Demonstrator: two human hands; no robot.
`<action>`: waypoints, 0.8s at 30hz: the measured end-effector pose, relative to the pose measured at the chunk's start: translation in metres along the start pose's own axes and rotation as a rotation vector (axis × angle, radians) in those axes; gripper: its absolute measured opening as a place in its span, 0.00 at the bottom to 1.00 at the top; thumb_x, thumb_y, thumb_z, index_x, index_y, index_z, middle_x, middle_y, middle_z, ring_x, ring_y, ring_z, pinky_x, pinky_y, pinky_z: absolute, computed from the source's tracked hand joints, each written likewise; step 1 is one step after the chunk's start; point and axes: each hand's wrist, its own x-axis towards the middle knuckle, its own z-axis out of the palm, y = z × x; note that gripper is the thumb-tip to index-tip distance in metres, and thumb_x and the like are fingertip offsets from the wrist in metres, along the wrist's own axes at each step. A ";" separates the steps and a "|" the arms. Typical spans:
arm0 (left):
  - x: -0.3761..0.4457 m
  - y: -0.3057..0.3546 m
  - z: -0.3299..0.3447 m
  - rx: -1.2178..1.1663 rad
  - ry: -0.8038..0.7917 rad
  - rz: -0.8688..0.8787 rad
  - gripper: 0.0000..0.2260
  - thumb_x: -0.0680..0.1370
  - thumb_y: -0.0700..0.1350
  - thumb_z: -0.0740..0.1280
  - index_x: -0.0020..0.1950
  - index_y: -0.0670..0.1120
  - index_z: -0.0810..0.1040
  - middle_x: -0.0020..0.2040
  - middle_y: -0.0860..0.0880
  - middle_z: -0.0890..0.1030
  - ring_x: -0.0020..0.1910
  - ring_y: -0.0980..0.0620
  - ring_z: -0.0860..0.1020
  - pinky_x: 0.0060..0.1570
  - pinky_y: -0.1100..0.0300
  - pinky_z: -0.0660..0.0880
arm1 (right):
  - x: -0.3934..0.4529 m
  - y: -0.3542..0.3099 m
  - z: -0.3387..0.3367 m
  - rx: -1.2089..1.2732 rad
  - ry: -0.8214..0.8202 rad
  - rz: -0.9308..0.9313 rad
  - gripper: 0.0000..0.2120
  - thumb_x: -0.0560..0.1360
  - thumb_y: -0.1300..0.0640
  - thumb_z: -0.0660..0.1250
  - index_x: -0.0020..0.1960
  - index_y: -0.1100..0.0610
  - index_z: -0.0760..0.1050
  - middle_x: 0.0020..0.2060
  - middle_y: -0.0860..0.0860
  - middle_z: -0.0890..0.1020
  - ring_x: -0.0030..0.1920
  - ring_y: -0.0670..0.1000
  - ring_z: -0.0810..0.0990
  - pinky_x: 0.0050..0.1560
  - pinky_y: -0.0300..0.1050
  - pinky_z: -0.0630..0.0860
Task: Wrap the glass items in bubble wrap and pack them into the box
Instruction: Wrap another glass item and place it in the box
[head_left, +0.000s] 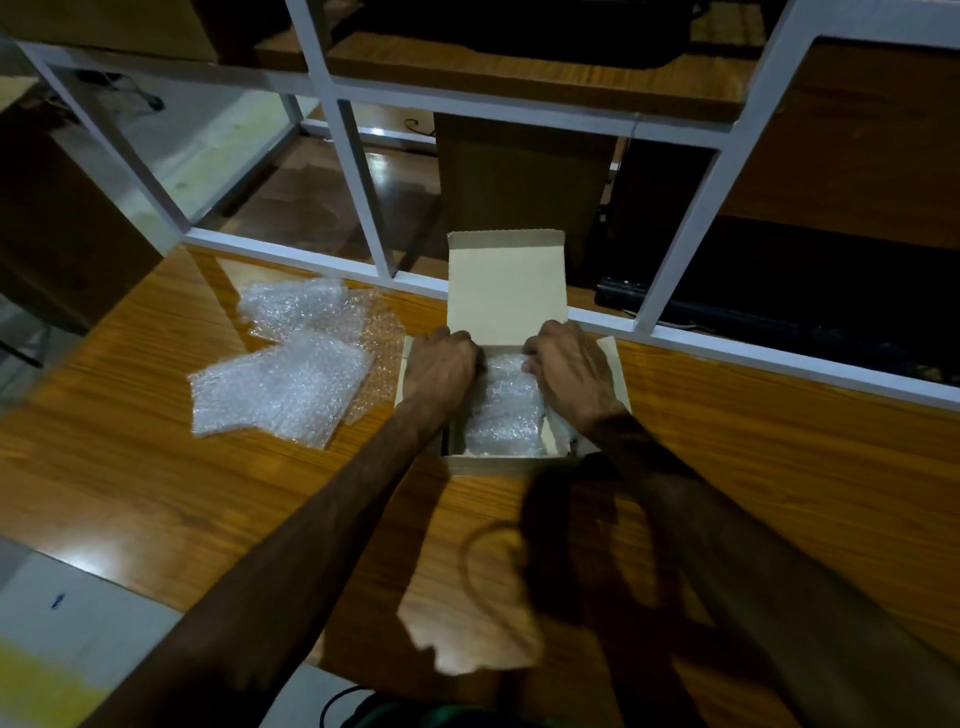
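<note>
An open cardboard box (501, 461) stands on the wooden table, its lid (506, 291) raised at the far side. Inside lies a bundle in bubble wrap (506, 410); what it holds is hidden. My left hand (441, 364) reaches into the box at its far left corner, fingers curled down beside the bundle. My right hand (569, 366) lies over the far right part of the bundle, fingers curled onto the wrap. Whether either hand grips the bundle or only presses it cannot be seen.
Loose sheets of bubble wrap (283, 387) lie on the table left of the box, with more sheets (298, 306) behind. A white frame with glass panes (363, 192) borders the table's far edge. A dark cable loop's shadow falls on the near table.
</note>
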 end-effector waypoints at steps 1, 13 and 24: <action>0.000 0.001 0.001 0.012 0.009 0.013 0.04 0.80 0.47 0.70 0.52 0.50 0.84 0.49 0.47 0.84 0.51 0.46 0.80 0.55 0.48 0.78 | 0.001 0.001 0.000 -0.080 0.018 -0.007 0.10 0.81 0.52 0.72 0.60 0.53 0.84 0.57 0.53 0.82 0.59 0.56 0.77 0.59 0.52 0.72; 0.011 0.005 -0.006 -0.168 -0.062 -0.108 0.10 0.80 0.48 0.72 0.59 0.47 0.83 0.51 0.46 0.85 0.47 0.47 0.84 0.49 0.50 0.83 | 0.008 -0.003 -0.007 -0.099 -0.049 0.123 0.09 0.83 0.51 0.69 0.59 0.55 0.78 0.55 0.56 0.83 0.57 0.59 0.81 0.58 0.52 0.72; 0.017 0.007 -0.008 -0.075 -0.050 -0.080 0.12 0.80 0.49 0.73 0.62 0.48 0.82 0.54 0.45 0.84 0.52 0.46 0.82 0.49 0.52 0.79 | 0.016 0.004 -0.023 -0.154 -0.194 0.074 0.07 0.81 0.55 0.70 0.59 0.52 0.82 0.54 0.53 0.86 0.57 0.56 0.82 0.64 0.54 0.71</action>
